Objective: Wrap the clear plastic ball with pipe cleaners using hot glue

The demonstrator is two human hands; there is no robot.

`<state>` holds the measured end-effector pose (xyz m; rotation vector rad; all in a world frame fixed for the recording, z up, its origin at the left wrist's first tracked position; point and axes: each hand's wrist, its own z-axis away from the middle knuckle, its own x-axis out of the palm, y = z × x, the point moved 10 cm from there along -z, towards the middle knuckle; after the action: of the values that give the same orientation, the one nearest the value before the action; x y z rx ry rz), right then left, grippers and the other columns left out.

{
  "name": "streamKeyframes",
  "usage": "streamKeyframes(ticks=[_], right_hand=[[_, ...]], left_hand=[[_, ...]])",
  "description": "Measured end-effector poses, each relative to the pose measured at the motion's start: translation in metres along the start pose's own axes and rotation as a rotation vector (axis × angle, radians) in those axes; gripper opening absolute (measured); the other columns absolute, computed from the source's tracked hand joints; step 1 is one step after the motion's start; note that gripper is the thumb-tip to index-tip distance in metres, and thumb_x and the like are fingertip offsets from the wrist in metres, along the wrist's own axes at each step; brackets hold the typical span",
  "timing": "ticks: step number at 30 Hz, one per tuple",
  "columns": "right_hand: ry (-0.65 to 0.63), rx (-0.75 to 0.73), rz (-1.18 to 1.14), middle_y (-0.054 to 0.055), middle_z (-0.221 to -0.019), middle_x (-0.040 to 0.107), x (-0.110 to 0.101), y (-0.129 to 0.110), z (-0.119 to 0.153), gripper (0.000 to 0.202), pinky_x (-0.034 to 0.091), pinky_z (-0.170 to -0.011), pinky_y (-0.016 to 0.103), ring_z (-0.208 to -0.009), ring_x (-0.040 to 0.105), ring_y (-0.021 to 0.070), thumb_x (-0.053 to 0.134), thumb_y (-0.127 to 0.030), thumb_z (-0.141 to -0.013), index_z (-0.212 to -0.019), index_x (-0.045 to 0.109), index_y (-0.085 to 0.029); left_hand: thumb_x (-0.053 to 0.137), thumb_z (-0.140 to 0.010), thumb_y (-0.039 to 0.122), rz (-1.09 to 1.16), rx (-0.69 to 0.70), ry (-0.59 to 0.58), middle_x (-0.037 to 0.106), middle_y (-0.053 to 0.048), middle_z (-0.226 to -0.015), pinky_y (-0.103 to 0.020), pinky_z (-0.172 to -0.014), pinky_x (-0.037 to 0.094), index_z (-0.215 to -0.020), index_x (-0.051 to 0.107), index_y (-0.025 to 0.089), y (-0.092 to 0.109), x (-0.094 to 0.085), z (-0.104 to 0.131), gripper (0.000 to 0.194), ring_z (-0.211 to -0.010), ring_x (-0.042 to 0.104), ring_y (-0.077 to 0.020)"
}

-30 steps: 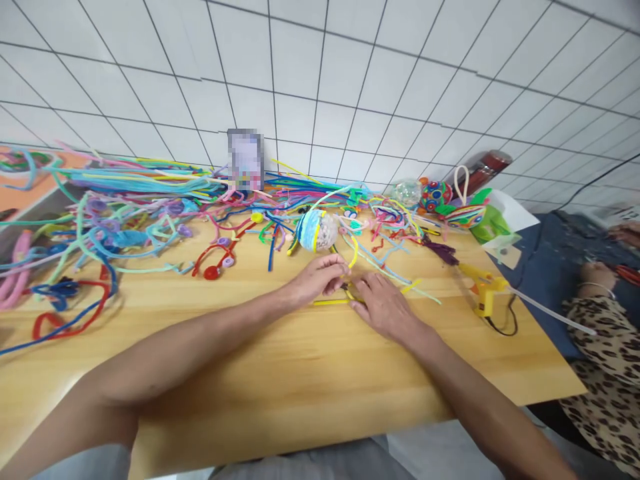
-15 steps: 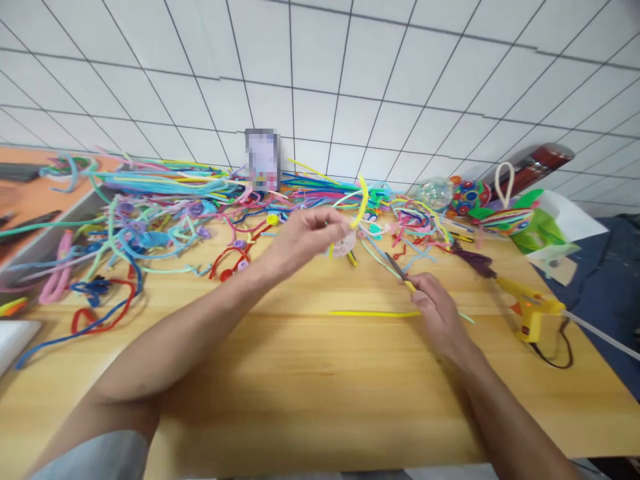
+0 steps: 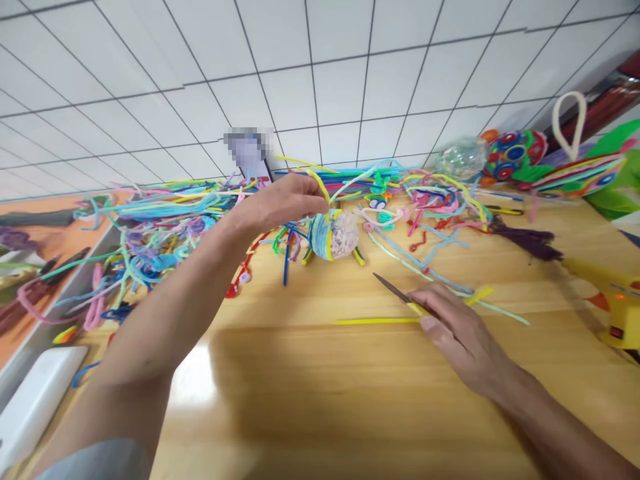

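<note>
My left hand (image 3: 293,200) is closed, pinching a yellow pipe cleaner (image 3: 319,185) just above a small round ball (image 3: 345,235). The ball's left part is wrapped in blue and light-blue strands with a yellow band; its right part is clear and speckled. It stands on short yellow-and-dark legs (image 3: 359,257). My right hand (image 3: 453,333), lower right, is wrapped round scissors with a yellow handle, their dark blades (image 3: 391,287) pointing up-left. Their handle is mostly hidden in the palm. A straight yellow pipe cleaner (image 3: 377,321) lies on the table beside that hand.
Heaps of coloured pipe cleaners (image 3: 170,193) line the back by the tiled wall. A phone (image 3: 249,157) leans there. At right are a clear ball (image 3: 461,159), a decorated ball (image 3: 515,157) and a yellow glue gun (image 3: 613,293). A white box-like object (image 3: 43,393) lies left.
The camera view has shifted closer and to the left. My left hand has moved off the ball's front, so the wrapped ball shows more fully. The scissors remain in my right hand.
</note>
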<state>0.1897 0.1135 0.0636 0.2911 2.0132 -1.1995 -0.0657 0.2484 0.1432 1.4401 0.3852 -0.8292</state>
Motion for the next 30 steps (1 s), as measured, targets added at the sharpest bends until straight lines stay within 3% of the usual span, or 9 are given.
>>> streamKeyframes(ticks=[9,30], right_hand=[[-0.048,-0.025,0.005,0.009,-0.104,0.072,0.005,-0.008,0.002,0.019,0.058,-0.075,0.039,-0.094,0.072,0.0252,0.048,-0.028,-0.103,-0.115,0.063,-0.025],[-0.043,-0.055,0.024,0.01,-0.105,0.072,0.006,-0.012,0.003,0.021,0.06,-0.075,0.039,-0.092,0.072,0.0249,0.047,-0.027,-0.104,-0.117,0.063,-0.024]], left_hand=[[0.072,-0.071,0.025,-0.083,0.013,-0.118,0.061,0.0,-0.063,-0.027,-0.059,0.033,-0.069,0.076,0.019,-0.008,0.005,-0.033,0.008,-0.058,0.052,-0.0132],[0.071,-0.074,0.019,-0.081,-0.034,-0.198,0.058,0.001,-0.06,-0.024,-0.053,0.03,-0.066,0.071,0.019,0.0,0.021,-0.022,0.008,-0.054,0.049,-0.0117]])
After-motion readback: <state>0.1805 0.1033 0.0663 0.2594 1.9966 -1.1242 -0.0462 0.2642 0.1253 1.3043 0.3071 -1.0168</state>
